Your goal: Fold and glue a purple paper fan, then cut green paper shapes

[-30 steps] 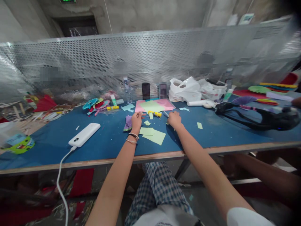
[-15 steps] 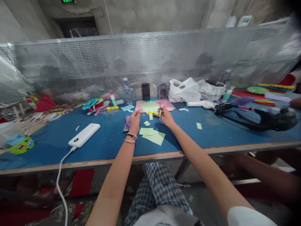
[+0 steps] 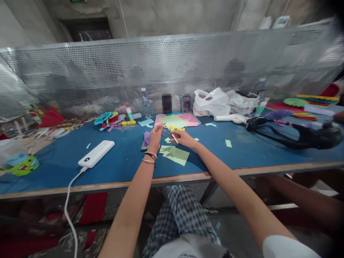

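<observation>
My left hand (image 3: 156,135) is closed in a pinch above the table, beside a purple pleated paper fan (image 3: 146,140). Whatever its fingertips hold is too small to make out. In my right hand (image 3: 184,138) is a slim tool with a pale handle (image 3: 174,138), tilted, its thin tip toward my left hand. Just below both hands lie pale green paper sheets (image 3: 176,154), with small green scraps (image 3: 167,140) around them. A yellow glue stick (image 3: 176,128) lies behind my right hand, in front of stacked pink and green paper (image 3: 192,119).
At left lies a white power bank (image 3: 96,154) with its cable. Bundled colourful paper (image 3: 107,121) and a water bottle (image 3: 146,104) stand farther back. White plastic bags (image 3: 212,104) and a black head strap (image 3: 295,134) occupy the right. A perforated metal panel (image 3: 166,68) closes the back.
My right hand has moved slightly left and nearer to me, and the slim tool has turned from upright to slanted toward my left hand. My left hand has barely shifted.
</observation>
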### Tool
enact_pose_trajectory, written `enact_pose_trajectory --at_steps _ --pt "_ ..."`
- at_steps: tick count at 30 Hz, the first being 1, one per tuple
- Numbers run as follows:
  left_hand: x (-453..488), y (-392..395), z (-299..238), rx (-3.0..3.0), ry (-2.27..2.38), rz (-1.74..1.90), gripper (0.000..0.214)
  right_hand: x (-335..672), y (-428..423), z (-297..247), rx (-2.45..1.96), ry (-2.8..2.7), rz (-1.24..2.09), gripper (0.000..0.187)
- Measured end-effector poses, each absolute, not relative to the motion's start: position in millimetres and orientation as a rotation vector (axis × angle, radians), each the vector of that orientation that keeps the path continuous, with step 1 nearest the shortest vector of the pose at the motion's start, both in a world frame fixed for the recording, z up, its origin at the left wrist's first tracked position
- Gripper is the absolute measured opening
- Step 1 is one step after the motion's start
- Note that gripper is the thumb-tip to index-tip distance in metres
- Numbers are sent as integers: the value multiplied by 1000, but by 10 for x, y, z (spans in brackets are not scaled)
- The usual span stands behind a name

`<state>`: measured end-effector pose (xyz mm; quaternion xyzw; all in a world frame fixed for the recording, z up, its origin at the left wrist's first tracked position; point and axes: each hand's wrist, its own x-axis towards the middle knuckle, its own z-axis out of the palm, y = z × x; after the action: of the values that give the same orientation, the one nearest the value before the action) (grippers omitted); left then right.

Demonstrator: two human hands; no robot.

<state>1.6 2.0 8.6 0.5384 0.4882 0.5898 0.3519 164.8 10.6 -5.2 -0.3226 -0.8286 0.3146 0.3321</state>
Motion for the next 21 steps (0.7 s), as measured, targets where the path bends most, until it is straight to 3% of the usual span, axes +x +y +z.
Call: enact_pose_trajectory --at_steps 21 --pt "24 17 76 1389 1212 1506 32 1634 30 11 -712 -2023 1193 26"
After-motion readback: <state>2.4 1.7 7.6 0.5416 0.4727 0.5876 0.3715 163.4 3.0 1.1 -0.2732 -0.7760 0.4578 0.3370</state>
